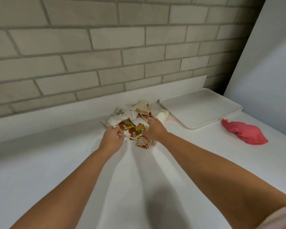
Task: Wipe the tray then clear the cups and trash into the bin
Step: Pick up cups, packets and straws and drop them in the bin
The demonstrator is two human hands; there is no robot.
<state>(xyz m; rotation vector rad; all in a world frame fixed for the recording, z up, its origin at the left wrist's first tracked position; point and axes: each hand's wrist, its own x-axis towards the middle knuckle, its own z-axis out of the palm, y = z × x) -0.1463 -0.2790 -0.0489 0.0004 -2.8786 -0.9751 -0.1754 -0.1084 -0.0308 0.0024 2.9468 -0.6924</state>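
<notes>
Paper napkins [122,115], crushed cups [144,105] and foil sachets [136,129] sit heaped on the worktop [73,162] just left of the bare tray [200,109]; left hand [111,138] pinches a wooden stirrer [133,138]; right hand [155,129] digs among the sachets, whether it grips I cannot tell; a hasty scoop could scatter the slippery loose bits.

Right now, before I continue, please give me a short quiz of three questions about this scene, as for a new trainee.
1. True or false: cups stand on the white tray.
2. Choose one. The pink cloth lies: A) on the tray, B) on the counter beside the tray, C) inside a bin.
3. Fill in the blank: the left hand pinches a thin wooden ____ at the near edge of the trash pile.

Key: 1 false, the tray is bare; 2 B; 3 stick.
</notes>
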